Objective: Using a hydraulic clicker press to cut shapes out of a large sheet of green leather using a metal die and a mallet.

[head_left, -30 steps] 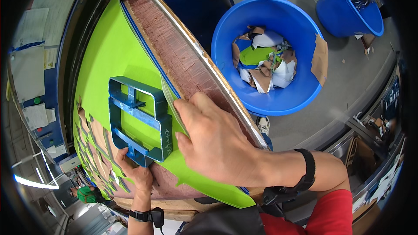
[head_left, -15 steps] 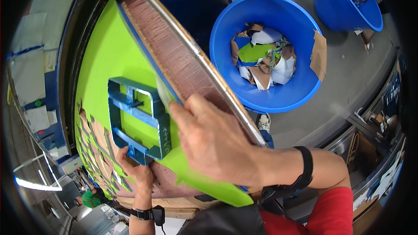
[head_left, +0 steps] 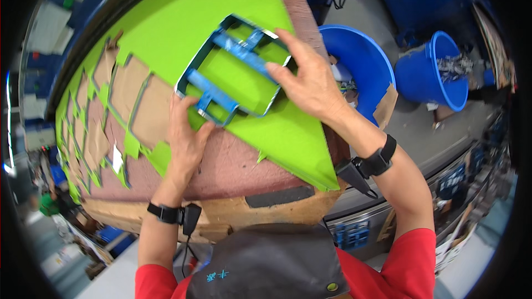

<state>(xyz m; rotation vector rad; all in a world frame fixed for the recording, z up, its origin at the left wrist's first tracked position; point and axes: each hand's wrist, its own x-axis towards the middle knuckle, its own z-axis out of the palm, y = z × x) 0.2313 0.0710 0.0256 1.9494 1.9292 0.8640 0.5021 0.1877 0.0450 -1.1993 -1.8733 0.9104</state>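
Observation:
A blue metal cutting die (head_left: pixel 241 52), a rounded frame with crossbars, sits over a bright green sheet (head_left: pixel 183 16). My left hand (head_left: pixel 187 138) grips the die's near left corner between thumb and fingers. On its right side, the thumb and fingers of my right hand (head_left: pixel 313 83) hold the rim and the end of a crossbar. Whether the die lies flat or is slightly raised cannot be told. Left of it, the sheet is cut into thin strips around several gaps, with brown paper (head_left: pixel 138 97) showing through. A reddish cutting board (head_left: pixel 238 160) lies underneath.
The board's wooden edge (head_left: pixel 288 210) is nearest my body. Along the far left runs a dark machine edge (head_left: pixel 91 36). A blue bin (head_left: pixel 368 58) with scraps stands right of the board, and a second blue bin (head_left: pixel 415 77) stands beyond it.
My right hand has moved from the green sheet's right edge onto the die. The die is turned and placed farther from the board's near edge. The view has swung too.

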